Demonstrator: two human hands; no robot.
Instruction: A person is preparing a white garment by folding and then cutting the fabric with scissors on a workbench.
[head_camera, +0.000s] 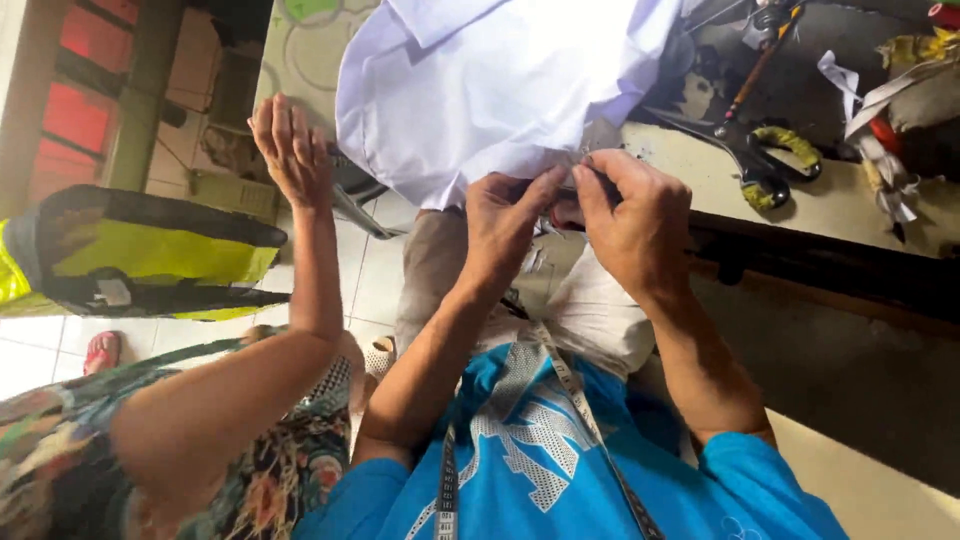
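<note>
My left hand (505, 220) and my right hand (628, 215) meet at the lower edge of a white garment (490, 90) that spreads over the table. Both pinch the fabric's hem, fingertips close together. A small dark and red object shows between my fingers; I cannot tell what it is. A measuring tape (560, 375) hangs from my neck over my blue shirt.
Another person's raised open hand (292, 150) and arm reach in from the left, clad in a patterned dress. Large scissors with yellow-wrapped handles (765, 165) lie on the table at right, beside fabric scraps (880, 110). A yellow-and-black bag (140, 255) sits left.
</note>
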